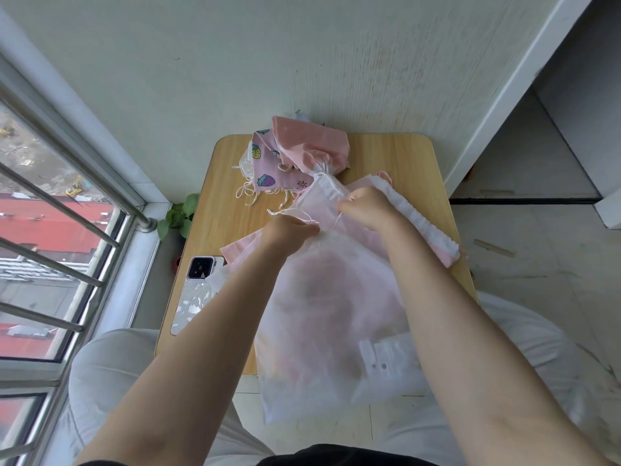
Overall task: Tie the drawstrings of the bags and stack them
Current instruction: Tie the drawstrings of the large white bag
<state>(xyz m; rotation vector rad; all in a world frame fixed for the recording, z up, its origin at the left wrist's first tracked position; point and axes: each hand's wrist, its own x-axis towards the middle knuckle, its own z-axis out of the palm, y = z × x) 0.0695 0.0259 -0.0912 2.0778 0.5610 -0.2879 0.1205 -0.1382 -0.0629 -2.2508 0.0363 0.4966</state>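
Right now your white bag [332,317] lies lengthwise down the middle of the table [396,156], its closed bottom hanging off the near edge over your lap and its gathered mouth [324,196] pointing away from you. Your left hand [289,232] sits at the left of that mouth, fingers curled tight and pinching a thin white drawstring [292,213] that runs out to the left. Your right hand [364,208] is at the right of the mouth, fingers also curled, gripping the puckered fabric and what looks like the other cord end; the exact pinch is hidden behind your knuckles. Under the white bag, a pink bag [433,237] with a ruffled white top spreads out, showing to the right of the mouth and again as a corner to its left. Beyond the mouth, at the table's far edge, lies a heap of bags: a plain pink one [309,142] cinched at its neck, touching the white bag's mouth, and a strawberry-print one [265,169] with loose cords trailing toward you. Left of the white bag, near the table's left edge, a phone [195,290] lies camera up. Past that edge, a small green plant [178,215] stands by the window rail [67,210].
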